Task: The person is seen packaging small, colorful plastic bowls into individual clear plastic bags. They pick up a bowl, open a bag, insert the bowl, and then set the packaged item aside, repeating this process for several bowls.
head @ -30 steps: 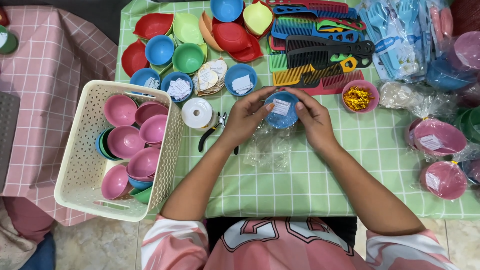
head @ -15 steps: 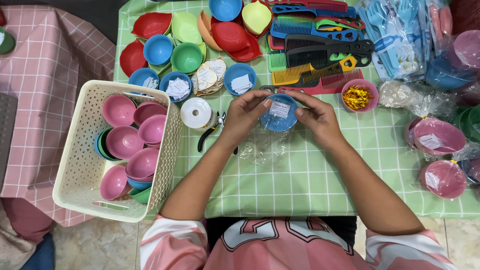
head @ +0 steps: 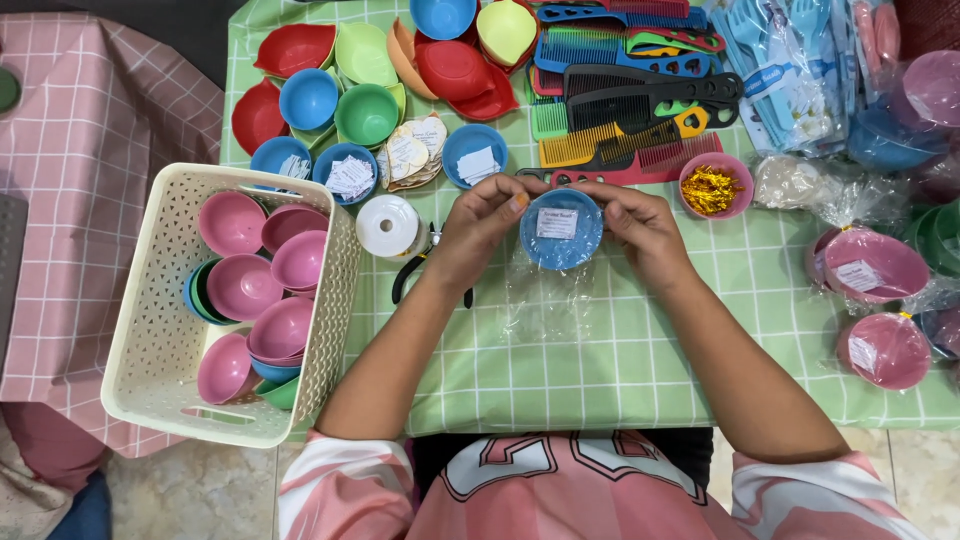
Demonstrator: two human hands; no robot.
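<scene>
A small blue bowl [head: 561, 232] with a white paper label inside sits in a clear plastic bag [head: 546, 295] that trails toward me over the green checked tablecloth [head: 620, 360]. My left hand [head: 478, 228] grips the bowl's left rim. My right hand [head: 640, 228] grips its right rim. Both hands hold the bowl between them just above the table.
A cream basket [head: 160, 330] of pink bowls stands at the left. A white ribbon spool [head: 388, 226] and black pliers [head: 412, 275] lie beside my left hand. Coloured bowls, combs [head: 625, 110], a pink bowl of gold ties [head: 714, 187] and wrapped pink bowls [head: 872, 268] surround the work spot.
The bowl has turned so its open face and label show fully. My fingers have shifted from over the bowl to its sides, and the bag now hangs straighter below it.
</scene>
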